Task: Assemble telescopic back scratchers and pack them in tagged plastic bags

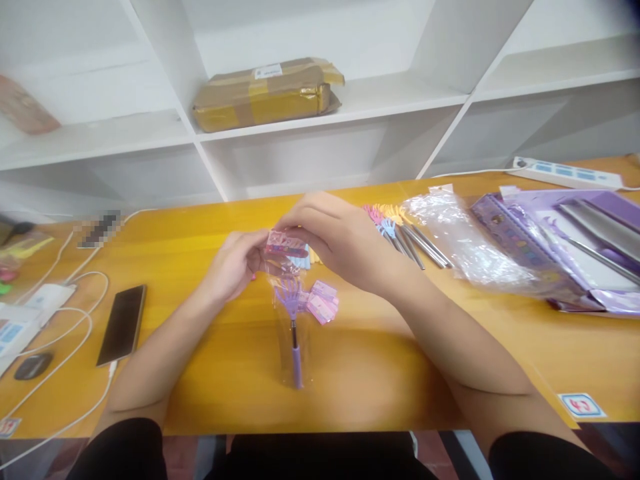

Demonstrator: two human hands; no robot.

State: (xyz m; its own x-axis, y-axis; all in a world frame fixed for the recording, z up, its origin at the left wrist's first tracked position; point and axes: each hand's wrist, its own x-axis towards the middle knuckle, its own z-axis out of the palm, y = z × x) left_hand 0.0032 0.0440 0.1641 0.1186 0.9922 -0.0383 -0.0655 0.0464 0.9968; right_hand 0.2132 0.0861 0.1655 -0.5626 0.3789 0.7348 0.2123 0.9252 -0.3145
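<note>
In the head view, a purple hand-shaped back scratcher (294,319) sealed in a clear plastic sleeve (295,347) is held above the yellow table (380,373), its claw uppermost and its handle hanging toward the table's near edge. The pink header card (286,243) at the top of the sleeve is pinched between the fingers of the left hand (235,263) and the right hand (333,243), both closed on it from either side; the fingertips themselves are partly hidden, so how firmly it is gripped cannot be told. Loose pink cards (323,301) are seen just to the right of the scratcher. Farther right of the scratcher lie a fan of unpacked scratchers (400,233), a crumpled clear bag (460,247) and a purple display box (550,260). Left of the scratcher a dark phone (123,323) and white cables (75,320) rest on the table. Since the sleeve is carried only by its card, the thin plastic could be torn or the card pulled off crooked if the hands are drawn apart unevenly; the scratcher could then be dropped onto the table. The loose cards could be swept aside by the right forearm.
</note>
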